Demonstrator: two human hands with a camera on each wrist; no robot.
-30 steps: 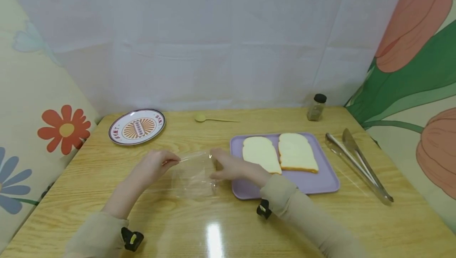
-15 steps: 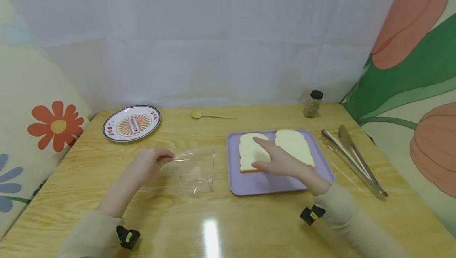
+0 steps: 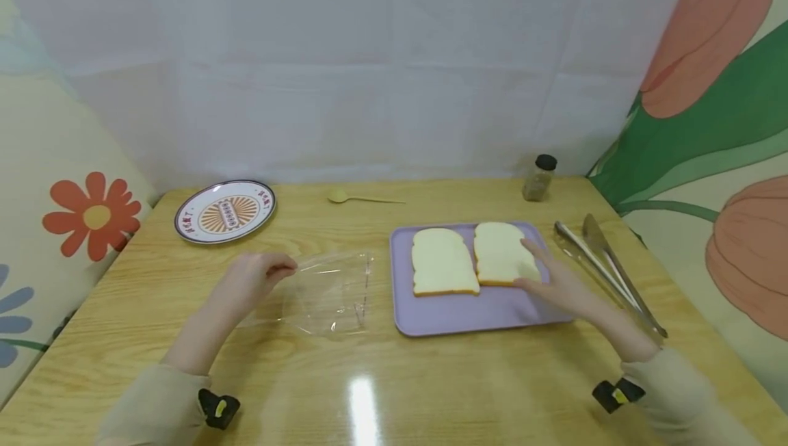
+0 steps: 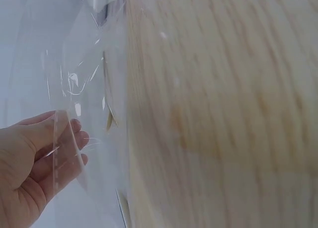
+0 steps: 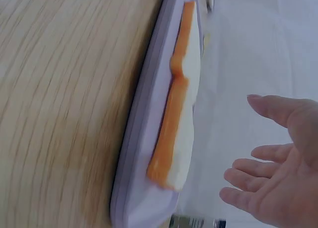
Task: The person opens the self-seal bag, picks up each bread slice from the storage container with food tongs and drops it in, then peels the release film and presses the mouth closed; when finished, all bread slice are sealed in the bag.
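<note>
Pinching on the left, hovering on the right

At the far left of the table (image 3: 277, 391) sits a plate (image 3: 226, 212) bearing reddish characters on its rim and a label across its sunburst, all too small to read surely. Next, the left hand (image 3: 251, 280) pinches a clear bag (image 3: 326, 292) near its upper left corner, between thumb and fingers. The bag, left of the tray, looks light, limp and slippery, likely to crease or cling; its edge seems the best hold. A spoon (image 3: 337, 195) lies behind it.

On the tray (image 3: 464, 312), the left slice (image 3: 444, 261) and right slice (image 3: 500, 254) lie side by side; they look light and soft, best held gently by the crusts. The right hand (image 3: 557, 282) hovers at the right slice, thumb and fingers spread wide, holding nothing. Behind stands a jar (image 3: 537, 185); no wording on it is legible. Tongs (image 3: 634, 304) lie rightmost, likely stiff, with no brand visible.
</note>
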